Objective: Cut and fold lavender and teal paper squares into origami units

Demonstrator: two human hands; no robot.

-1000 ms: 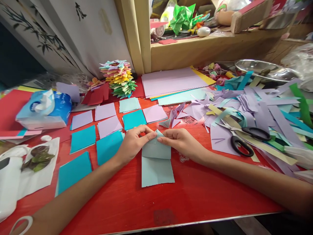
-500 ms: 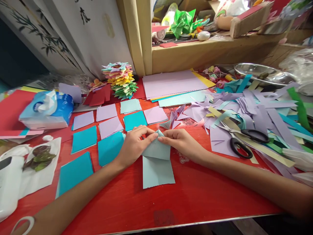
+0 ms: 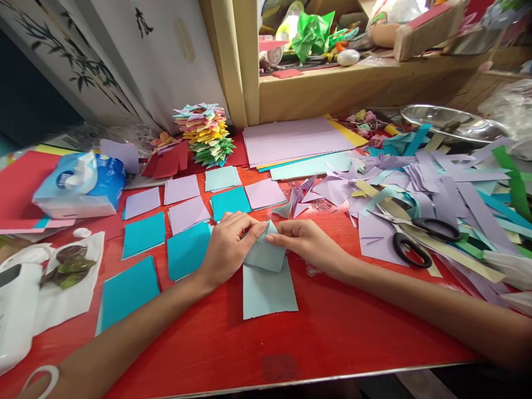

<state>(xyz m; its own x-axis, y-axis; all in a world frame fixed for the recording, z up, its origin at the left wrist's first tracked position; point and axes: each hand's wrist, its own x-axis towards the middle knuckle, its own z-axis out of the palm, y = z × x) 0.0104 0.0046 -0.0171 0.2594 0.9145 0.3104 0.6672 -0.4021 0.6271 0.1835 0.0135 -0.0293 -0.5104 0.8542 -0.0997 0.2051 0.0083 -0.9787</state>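
Observation:
Between my two hands is a pale blue-green sheet of paper [image 3: 266,256], its top corner folded to a point. My left hand [image 3: 233,244] pinches its upper left side between thumb and fingers. On the other side, my right hand [image 3: 301,239] is closed on the paper's upper right edge, thumb in front. Beneath the held sheet, a second pale blue-green square [image 3: 269,291] lies flat on the red table [image 3: 357,338]. Just beyond my hands are small folded purple and pale green paper pieces [image 3: 301,197].
Stacks of teal [image 3: 144,235] and purple paper squares [image 3: 183,190] lie to the left, near a tissue pack [image 3: 78,184]. A tower of folded paper [image 3: 206,136] stands behind. At right are black-handled scissors [image 3: 411,252], heaped paper strips [image 3: 449,194] and a metal bowl [image 3: 457,123].
The held sheet has tilted, and its lower edge now slants over the square beneath. A folded flap shows more at its top corner. Both hands stay in nearly the same place.

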